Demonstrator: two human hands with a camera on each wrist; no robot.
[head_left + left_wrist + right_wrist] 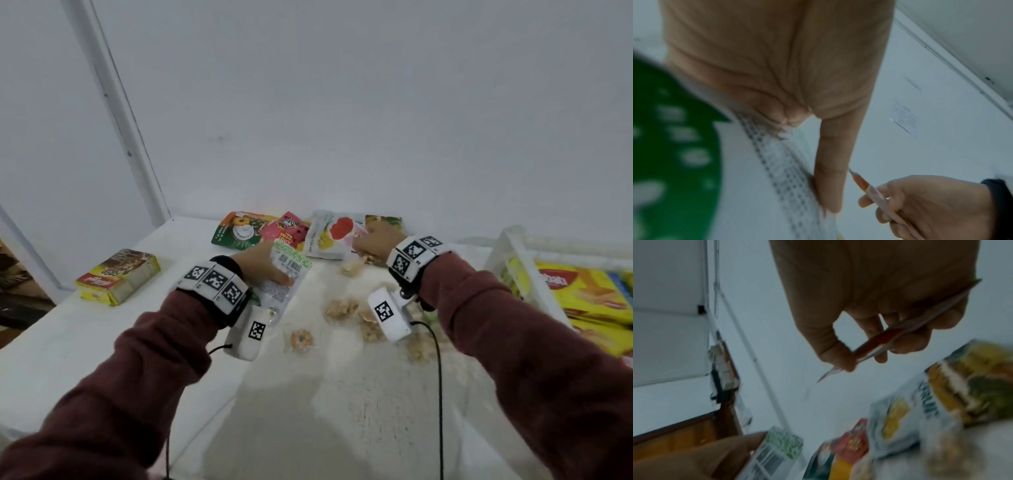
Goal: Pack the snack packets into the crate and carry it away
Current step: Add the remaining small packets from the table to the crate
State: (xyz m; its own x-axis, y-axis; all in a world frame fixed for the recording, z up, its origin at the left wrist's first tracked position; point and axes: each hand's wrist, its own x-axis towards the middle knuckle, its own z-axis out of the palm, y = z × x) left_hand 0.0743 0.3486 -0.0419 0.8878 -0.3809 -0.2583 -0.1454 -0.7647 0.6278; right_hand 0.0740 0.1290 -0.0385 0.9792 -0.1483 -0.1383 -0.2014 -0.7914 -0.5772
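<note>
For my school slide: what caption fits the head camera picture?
Left hand holds a green-topped packet, right hand grips a white fruit packet beside the crate.

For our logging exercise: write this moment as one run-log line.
left hand: holds green-white packet | right hand: pinches white fruit packet | crate: at right, yellow packets inside | loose snacks: on table

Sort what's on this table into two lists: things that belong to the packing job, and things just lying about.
Job:
- green-and-white packet, gripped by the left hand
- white fruit packet, pinched by the right hand
- green packet and red packet by the wall
- yellow box
- small clear snack packs
- white crate, already holding yellow packets

Lying about:
- nothing apart from the table
</note>
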